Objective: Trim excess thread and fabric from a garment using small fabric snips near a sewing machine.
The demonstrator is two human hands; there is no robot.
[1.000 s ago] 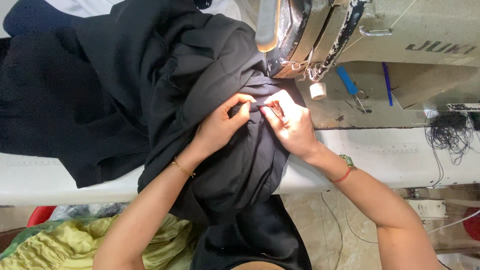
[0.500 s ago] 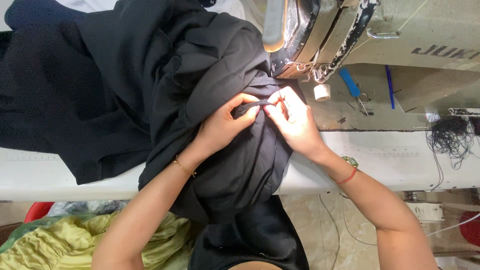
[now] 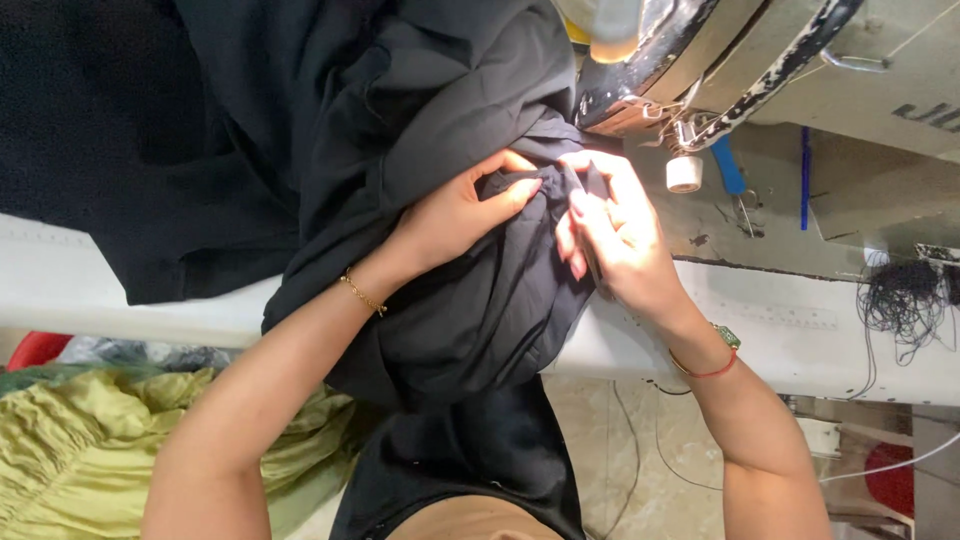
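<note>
Left hand (image 3: 455,212) fingers pinching black fabric (image 3: 470,300), right hand (image 3: 615,235) fingers clamped on it, beside sewing machine (image 3: 760,60)

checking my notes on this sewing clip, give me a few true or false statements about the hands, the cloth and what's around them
1. Both hands pinch the black woven fabric next to the sewing machine head. True.
2. The left hand wears a red string bracelet. False: its wrist carries a thin gold chain; the red string is on the right hand.
3. A tangle of black thread lies on the white table. True.
4. The gathered cloth at lower left is blue. False: the gathered cloth there is olive green.
</note>
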